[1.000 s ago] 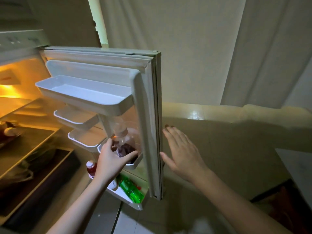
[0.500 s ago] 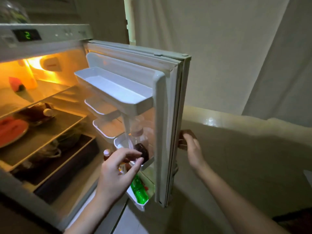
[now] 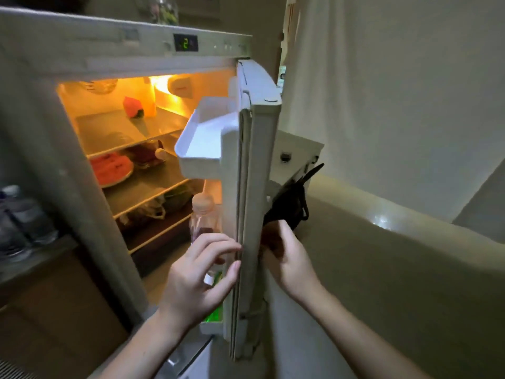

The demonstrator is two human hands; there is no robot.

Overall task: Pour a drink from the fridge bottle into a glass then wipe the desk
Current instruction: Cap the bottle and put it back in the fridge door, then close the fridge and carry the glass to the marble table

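Early stage: fridge (image 3: 82, 50) open, nothing poured, no glass or bench in view, wiping not begun. Judged step: taking the bottle (image 3: 204, 214) out of the door (image 3: 255, 214).

Bottle stands upright in a door rack, on the inner side of the door, below the white top door shelf (image 3: 202, 143). It has not been lifted out (base hidden behind the left hand, so its seating can't be confirmed).

Left hand (image 3: 199, 280) is just in front of the bottle, fingers curled and loosely spread, fingertips near the door's inner edge. Not closed on the bottle; whether it touches the bottle can't be told. Right hand (image 3: 289, 261) is on the outer side of the door, fingers wrapped round the door edge or a dark thing (image 3: 292, 203) hanging there; which one it grips, can't tell.

Bottle look: clear plastic, pale cap, small, dark reddish drink low inside, so mostly empty by the look. Probably light and easy for one hand (judgement only).

Below the bottle in the door, something bright green (image 3: 214, 313), partly hidden. Inside the fridge, away from the door: a plate of red slices (image 3: 110, 168) on the middle shelf.

Left to do: lift bottle, close door, find glass, pour, wipe.
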